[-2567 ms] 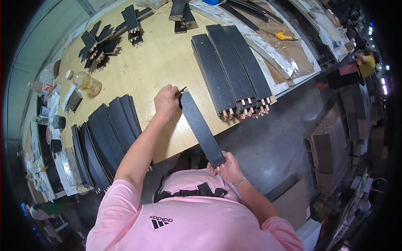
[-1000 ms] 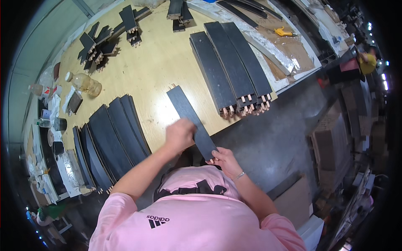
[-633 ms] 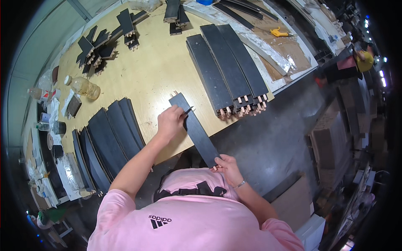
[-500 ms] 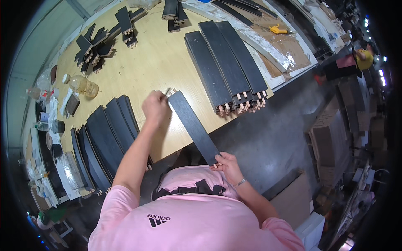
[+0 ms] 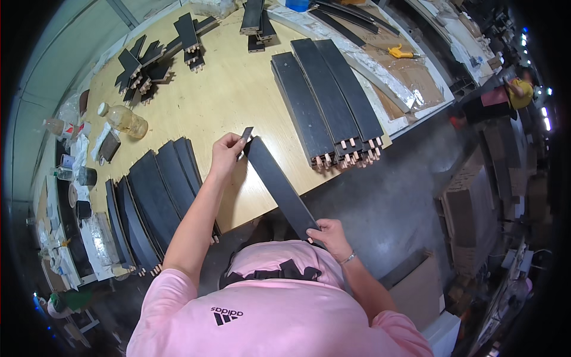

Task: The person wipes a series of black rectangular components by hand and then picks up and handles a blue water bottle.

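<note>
A long black wooden slat (image 5: 281, 185) slants from the table's front edge toward my body. My right hand (image 5: 332, 237) grips its near end, where a pale dowel peg pokes out. Pinched in the fingers of my left hand (image 5: 226, 153) is a small dark flat strip (image 5: 247, 134), right beside the slat's far end; whether it is a blade or a sanding piece I cannot make out. Left of that arm a row of black slats (image 5: 153, 184) leans together on the table. Beyond the held slat, to the right, lies a stack of pegged black slats (image 5: 324, 98).
The pale wooden table (image 5: 205, 98) carries crossed piles of short black pieces (image 5: 141, 68) at the far left. A bottle of yellowish liquid (image 5: 124, 121) stands near them. A yellow air gun (image 5: 402, 53) rests on cardboard at the far right. Another person (image 5: 518, 95) is off to the right.
My left hand has turned at the slat's far end, and the strip now points up and away. Turned more edge-on, the slat stays in my right hand. The whole view has shifted slightly.
</note>
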Tool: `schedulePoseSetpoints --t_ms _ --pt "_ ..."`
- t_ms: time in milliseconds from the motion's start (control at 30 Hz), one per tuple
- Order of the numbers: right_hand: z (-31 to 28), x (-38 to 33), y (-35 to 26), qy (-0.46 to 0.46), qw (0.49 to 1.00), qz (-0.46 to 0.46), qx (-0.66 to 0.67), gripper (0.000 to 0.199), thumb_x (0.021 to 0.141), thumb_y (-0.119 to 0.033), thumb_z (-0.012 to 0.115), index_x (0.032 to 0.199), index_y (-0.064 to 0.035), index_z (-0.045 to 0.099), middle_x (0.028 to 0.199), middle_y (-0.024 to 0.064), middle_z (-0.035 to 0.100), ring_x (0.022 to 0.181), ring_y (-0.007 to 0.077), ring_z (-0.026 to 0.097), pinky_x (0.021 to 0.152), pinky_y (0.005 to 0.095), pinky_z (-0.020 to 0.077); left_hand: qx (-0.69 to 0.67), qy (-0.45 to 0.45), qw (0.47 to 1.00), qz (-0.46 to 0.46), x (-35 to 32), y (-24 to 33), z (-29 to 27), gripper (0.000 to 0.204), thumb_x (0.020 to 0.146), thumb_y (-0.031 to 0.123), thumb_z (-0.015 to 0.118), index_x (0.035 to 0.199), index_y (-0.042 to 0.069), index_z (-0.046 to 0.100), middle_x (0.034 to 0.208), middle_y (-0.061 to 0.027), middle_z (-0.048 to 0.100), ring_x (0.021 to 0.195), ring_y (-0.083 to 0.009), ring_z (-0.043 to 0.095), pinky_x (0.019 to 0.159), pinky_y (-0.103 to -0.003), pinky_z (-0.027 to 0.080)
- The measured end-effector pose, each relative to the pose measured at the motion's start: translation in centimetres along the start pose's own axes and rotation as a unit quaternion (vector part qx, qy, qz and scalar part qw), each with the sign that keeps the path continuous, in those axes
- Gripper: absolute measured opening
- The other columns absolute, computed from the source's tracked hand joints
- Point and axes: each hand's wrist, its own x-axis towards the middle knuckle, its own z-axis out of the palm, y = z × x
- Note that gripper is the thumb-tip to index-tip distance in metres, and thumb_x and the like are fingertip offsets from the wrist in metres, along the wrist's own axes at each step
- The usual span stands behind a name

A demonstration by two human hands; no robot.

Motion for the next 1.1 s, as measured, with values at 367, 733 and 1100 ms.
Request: schedulePoseSetpoints --t_ms 367,733,1100 --pt "1.3 0.3 -3.6 0.025 0.969 -0.169 -0.180 0.017 0.070 0.002 0.060 0.086 0.0027 0.057 0.076 0.0011 0.051 0.072 0.0080 0.046 0.065 0.0262 0.0427 -0.156 -0.190 0.964 0.107 -8.7 9.2 4.4 0.005 0.082 0.001 0.072 0.083 0.003 0.067 0.111 -0.0058 0.058 0.099 -0.0132 0.057 0.084 -0.026 0.046" --pt "1.0 -0.1 -5.3 0.039 0.955 -0.276 -0.106 0.042 0.070 0.008 0.052 0.111 0.0038 0.058 0.100 0.0095 0.059 0.092 0.0180 0.057 0.086 0.0258 0.0447 0.109 -0.152 0.939 0.287 -14.7 12.6 6.2 0.010 0.075 0.000 0.075 0.084 0.001 0.070 0.084 -0.0090 0.064 0.076 -0.0188 0.065 0.062 -0.030 0.051" --pt "-0.8 -1.6 -6.7 0.168 0.888 -0.348 -0.249 0.033 0.073 0.005 0.065 0.105 0.0014 0.057 0.094 0.0137 0.057 0.087 0.0320 0.058 0.080 0.0350 0.0468 0.069 -0.216 0.954 0.195 -17.2 11.8 9.1 0.008 0.079 0.002 0.074 0.083 -0.002 0.068 0.073 -0.0072 0.058 0.063 -0.0166 0.055 0.057 -0.029 0.042"
